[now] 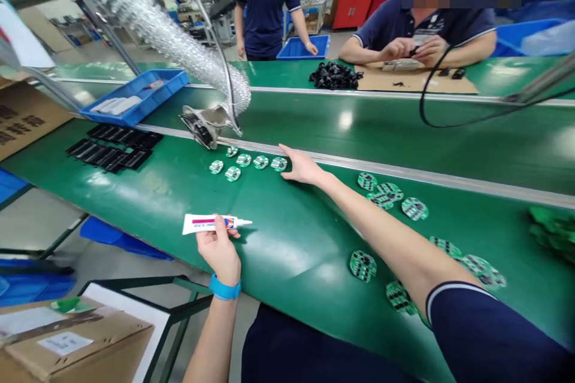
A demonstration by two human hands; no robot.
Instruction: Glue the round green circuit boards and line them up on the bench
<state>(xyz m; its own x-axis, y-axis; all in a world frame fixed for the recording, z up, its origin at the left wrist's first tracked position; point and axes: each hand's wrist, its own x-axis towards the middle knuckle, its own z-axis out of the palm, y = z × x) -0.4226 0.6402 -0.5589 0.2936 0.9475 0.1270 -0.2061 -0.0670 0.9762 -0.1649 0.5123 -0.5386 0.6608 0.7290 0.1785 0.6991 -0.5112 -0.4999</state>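
My left hand (pixel 220 254), with a blue wristband, grips a white glue tube (pixel 197 224) with a red label band. The tube lies nearly level above the green table, its pointed nozzle facing right. My right hand (pixel 302 166) is stretched out near the rail, thumb and forefinger apart around the edge of a round green circuit board (pixel 278 164). Whether a fingertip touches that board I cannot tell. Several similar boards lie to its left, among them one circuit board (pixel 261 162). More lie beneath and beside my right arm, including a circuit board (pixel 363 266).
A silver duct (pixel 179 30) ends in a nozzle over the table. Black parts (pixel 108 152) lie left, near a blue tray (pixel 135 99). Beyond the metal rail (pixel 359 169), a co-worker's hands (pixel 415 51) handle a small part beside a black pile (pixel 335 75). Another person stands behind.
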